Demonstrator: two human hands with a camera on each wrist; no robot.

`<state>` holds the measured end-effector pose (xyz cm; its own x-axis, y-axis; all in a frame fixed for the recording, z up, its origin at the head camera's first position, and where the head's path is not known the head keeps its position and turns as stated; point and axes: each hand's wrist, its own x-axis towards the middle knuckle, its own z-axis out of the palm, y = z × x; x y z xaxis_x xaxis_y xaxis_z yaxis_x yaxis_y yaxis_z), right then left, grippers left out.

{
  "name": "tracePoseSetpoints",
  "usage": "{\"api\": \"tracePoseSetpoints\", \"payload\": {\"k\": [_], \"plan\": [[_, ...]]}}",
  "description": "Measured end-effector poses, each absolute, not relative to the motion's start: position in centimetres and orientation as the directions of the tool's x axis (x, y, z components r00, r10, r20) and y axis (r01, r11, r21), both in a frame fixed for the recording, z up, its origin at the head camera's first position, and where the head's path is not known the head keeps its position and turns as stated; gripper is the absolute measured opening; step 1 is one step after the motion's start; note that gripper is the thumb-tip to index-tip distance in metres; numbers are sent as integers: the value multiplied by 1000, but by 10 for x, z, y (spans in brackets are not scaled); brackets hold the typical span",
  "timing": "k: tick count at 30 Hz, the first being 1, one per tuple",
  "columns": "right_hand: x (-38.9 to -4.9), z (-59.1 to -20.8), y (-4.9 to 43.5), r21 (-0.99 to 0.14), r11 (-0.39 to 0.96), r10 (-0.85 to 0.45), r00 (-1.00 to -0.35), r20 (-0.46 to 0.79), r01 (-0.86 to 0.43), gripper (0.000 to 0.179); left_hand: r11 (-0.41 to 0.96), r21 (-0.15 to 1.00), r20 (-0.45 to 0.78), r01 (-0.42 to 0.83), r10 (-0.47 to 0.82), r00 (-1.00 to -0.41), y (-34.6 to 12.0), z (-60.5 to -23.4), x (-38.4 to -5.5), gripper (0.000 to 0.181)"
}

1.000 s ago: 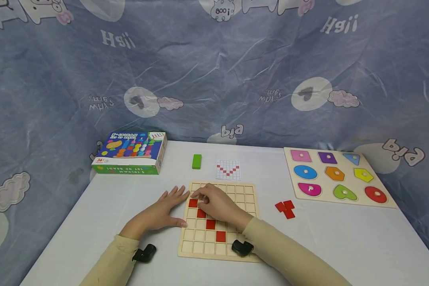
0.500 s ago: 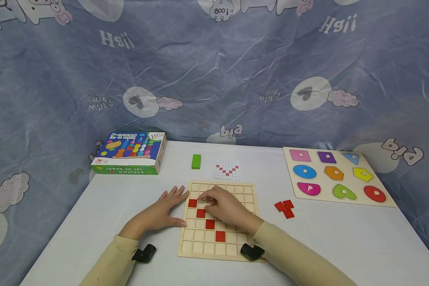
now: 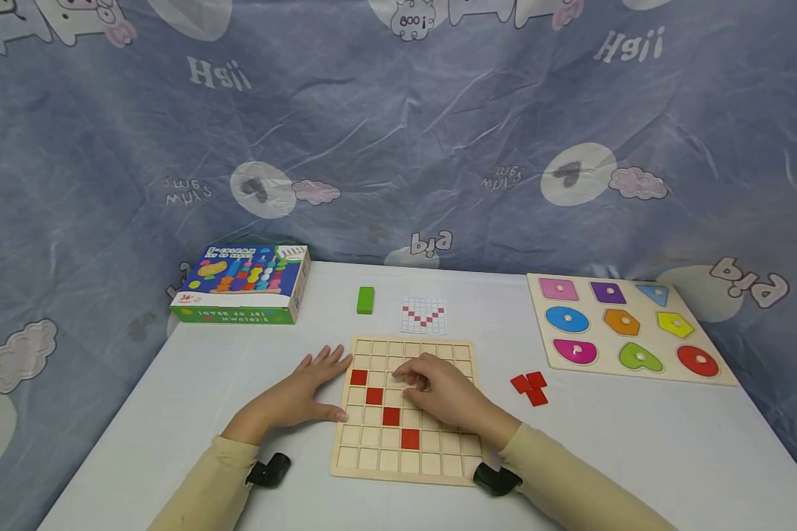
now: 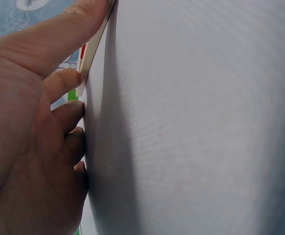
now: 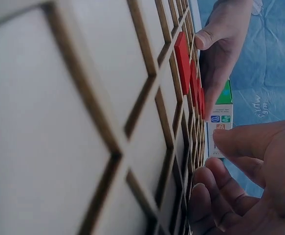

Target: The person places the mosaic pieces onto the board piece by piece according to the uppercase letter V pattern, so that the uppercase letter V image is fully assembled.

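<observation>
A wooden grid board (image 3: 373, 460) lies flat on the table, with red square tiles (image 3: 391, 417) in a diagonal line running from its left side toward its lower middle. My left hand (image 3: 299, 394) is spread on the table, thumb and fingertips at the board's left edge; the left wrist view shows the thumb (image 4: 59, 36) against that edge. Over the middle of the board is my right hand (image 3: 452, 394), fingers loosely bent and nothing between thumb and fingertips. In the right wrist view, this hand (image 5: 259, 176) is close above the grid cells, thumb apart from the fingers.
Three loose red tiles (image 3: 537, 397) lie right of the board. Behind it are a pattern card (image 3: 423, 316) with a red V and a green block (image 3: 365, 300). A colourful toy box (image 3: 239, 284) stands back left; a shape puzzle board (image 3: 627, 332) lies back right.
My right hand has moved right and slightly toward me, away from the upper-left tile, uncovering more of the grid. The left hand has stayed at the board's edge.
</observation>
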<state>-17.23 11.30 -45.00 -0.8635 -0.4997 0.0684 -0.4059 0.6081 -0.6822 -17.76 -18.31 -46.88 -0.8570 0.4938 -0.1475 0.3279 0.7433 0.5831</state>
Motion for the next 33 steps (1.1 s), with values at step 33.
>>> {"api": "tracePoseSetpoints", "payload": {"k": [33], "plan": [[-146, -447, 169, -647, 701, -342, -938, 65, -300, 24, 738, 599, -156, 312, 490, -858, -183, -469, -177, 103]]}}
